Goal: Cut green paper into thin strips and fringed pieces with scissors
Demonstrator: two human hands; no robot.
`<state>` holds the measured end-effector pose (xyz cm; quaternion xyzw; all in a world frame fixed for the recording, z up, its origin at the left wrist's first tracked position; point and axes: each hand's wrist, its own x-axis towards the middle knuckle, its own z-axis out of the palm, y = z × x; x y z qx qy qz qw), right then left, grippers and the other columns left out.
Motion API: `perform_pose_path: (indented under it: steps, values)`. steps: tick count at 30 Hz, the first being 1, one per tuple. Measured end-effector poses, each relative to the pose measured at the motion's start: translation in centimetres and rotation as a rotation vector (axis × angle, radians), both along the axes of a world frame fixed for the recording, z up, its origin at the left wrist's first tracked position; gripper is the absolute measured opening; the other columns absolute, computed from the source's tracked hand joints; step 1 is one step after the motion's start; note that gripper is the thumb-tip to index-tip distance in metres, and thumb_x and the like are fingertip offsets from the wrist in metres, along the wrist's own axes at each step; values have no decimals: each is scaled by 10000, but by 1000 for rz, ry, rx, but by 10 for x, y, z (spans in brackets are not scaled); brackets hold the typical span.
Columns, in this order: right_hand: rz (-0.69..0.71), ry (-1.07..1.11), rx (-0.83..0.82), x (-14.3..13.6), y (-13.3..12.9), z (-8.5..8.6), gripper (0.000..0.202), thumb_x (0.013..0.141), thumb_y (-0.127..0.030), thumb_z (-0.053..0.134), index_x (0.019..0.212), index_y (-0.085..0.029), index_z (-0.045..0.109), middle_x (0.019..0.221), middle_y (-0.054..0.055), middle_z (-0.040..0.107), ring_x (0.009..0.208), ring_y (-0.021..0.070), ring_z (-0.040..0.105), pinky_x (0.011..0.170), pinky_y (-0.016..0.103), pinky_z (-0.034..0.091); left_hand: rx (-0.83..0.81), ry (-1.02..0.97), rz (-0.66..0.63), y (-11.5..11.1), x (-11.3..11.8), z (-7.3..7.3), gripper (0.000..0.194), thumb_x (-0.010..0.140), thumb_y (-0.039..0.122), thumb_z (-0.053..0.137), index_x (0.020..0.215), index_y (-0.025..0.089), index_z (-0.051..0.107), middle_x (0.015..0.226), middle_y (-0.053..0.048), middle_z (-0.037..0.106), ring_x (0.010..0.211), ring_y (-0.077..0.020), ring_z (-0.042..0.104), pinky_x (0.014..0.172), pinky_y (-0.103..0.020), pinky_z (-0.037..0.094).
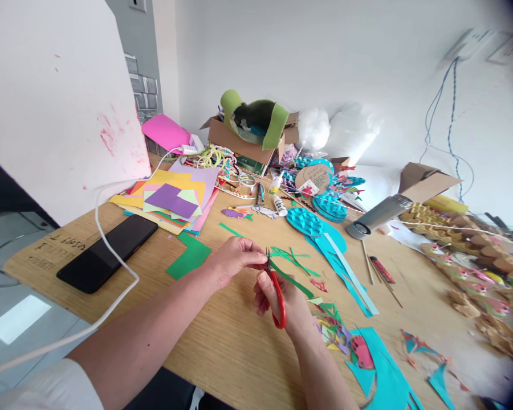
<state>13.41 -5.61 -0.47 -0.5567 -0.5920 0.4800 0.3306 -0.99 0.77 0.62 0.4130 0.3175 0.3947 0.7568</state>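
My right hand (288, 302) is wrapped round the handles of a pair of red-handled scissors (279, 307), their narrow blades pointing away from me. Beside the blade tips, my left hand (235, 262) pinches the end of a green paper strip (297, 283), which trails off to the right behind the scissors. Its pinched end is mostly covered by fingers and blades. Just beyond lie several thin green paper strips (293, 257) in a loose pile. A larger piece of green paper (190, 256) rests left of my left hand.
A black phone (109, 253) lies at the left with a white cable (126, 266) across it. Behind are stacked coloured papers (175, 199), a cardboard box (239, 136) and a glue bottle (279, 206). Blue paper (385, 370) and scraps (333, 327) lie right; a grey cylinder (378, 215) stands farther back.
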Motion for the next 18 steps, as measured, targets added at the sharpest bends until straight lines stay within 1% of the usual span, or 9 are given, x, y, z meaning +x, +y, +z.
perform_pose_path:
  steps: [5,11,18]
  values:
    - [-18,13,-18,-2,0,2,527,751,-669,569,589,-171,513,453,11,558,361,125,540,360,196,373,-6,2,-2,-1,0,0,156,569,213,744,634,112,644,636,-25,675,635,-126,626,749,-276,476]
    - [-18,-3,-38,-3,1,6,558,731,-676,582,523,-163,517,420,13,536,343,117,526,356,192,378,-5,9,-7,0,-1,0,162,563,218,746,638,112,648,643,-31,678,649,-132,628,758,-281,472]
    - [-27,25,-48,-3,0,7,519,729,-641,616,546,-167,508,418,2,539,332,114,526,342,182,371,-5,14,-7,0,-1,3,158,562,217,738,636,110,647,649,-39,681,658,-139,631,772,-293,478]
